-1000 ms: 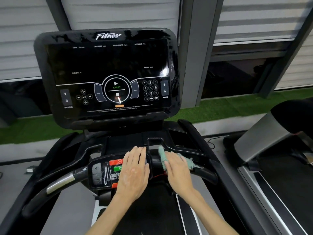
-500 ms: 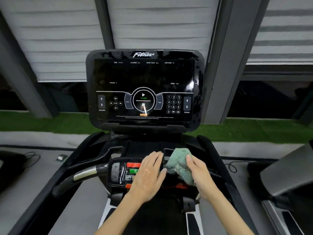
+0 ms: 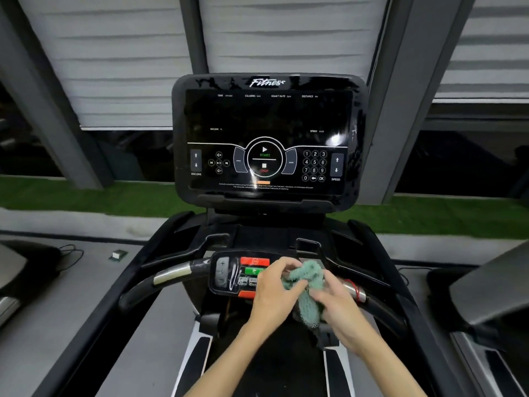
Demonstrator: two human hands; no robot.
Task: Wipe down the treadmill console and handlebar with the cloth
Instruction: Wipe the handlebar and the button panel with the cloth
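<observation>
Cloth (image 3: 308,277): green knit, bunched, lower centre of frame, held over the right end of the button pad (image 3: 248,272).

Left hand (image 3: 273,292): fingers curled over the cloth's top edge, thumb clamped against it. Right hand (image 3: 336,306): fingertips pinching the lower fold. Reads as a regather, not a wipe stroke.

To do it well:
- Fold to a flat pad, clean face out.
- Tuck in the tail hanging below your hands.
- Then pass it to one hand.

Console (image 3: 267,133): upper centre, glossy, well apart from the cloth. Go light over its touch keys.

Handlebar (image 3: 171,275): chrome grip at left centre, not yet reached.

In the way:
- Red cord (image 3: 355,287) wound on the right grip, just beside your right hand; the knit could snag.
- Neighbouring treadmill (image 3: 486,293) at right edge.
- Floor cable (image 3: 71,253) at left, well apart.
</observation>
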